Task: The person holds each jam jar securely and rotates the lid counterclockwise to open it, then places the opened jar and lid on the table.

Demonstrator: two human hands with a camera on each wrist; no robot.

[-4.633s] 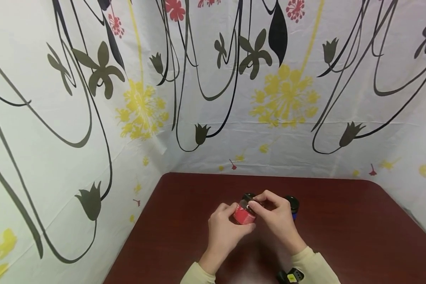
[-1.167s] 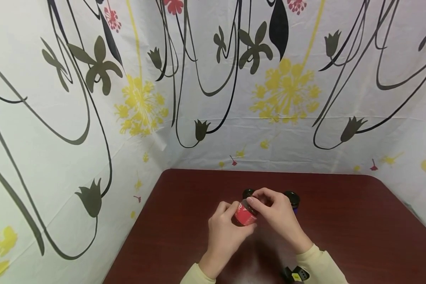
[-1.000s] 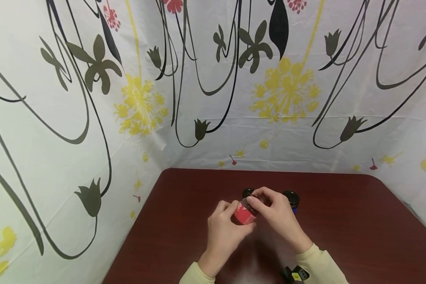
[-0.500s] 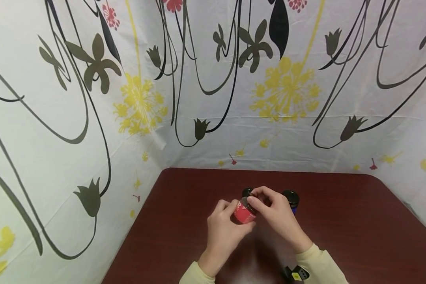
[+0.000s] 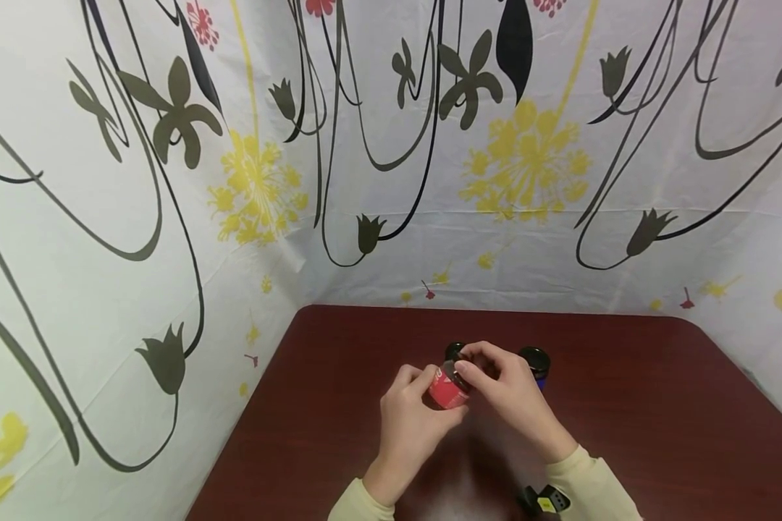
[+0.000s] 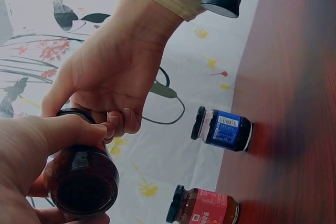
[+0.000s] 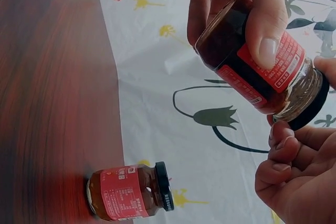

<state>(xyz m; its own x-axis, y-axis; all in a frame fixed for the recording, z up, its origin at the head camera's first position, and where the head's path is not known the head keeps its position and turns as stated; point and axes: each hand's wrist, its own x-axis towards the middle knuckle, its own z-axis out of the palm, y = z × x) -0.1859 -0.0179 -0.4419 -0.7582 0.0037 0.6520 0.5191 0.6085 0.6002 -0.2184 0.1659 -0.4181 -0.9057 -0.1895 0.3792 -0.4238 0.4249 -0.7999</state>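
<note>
My left hand (image 5: 412,416) grips a small glass jar (image 5: 447,389) with a red label and dark contents. The jar is tilted, its lidded end toward my right hand (image 5: 511,387). In the right wrist view the black lid (image 7: 313,103) sits at the jar's mouth, and my right thumb and fingertips pinch its edge. The left thumb lies along the red label (image 7: 290,62). From the left wrist view, the jar's round base (image 6: 84,190) faces the camera, while the right hand (image 6: 115,72) reaches in from above with curled fingers.
Two more jars stand upright on the dark red table (image 5: 326,405) beyond the hands: one with a blue label (image 6: 227,129), one with a red label (image 6: 211,207), both black-lidded. A patterned white cloth (image 5: 391,195) hangs behind the table and along the left.
Over the span, my right wrist and forearm have shifted slightly to the right, and the held jar has turned a little. Both hands keep their hold. The head view has tipped slightly downward.
</note>
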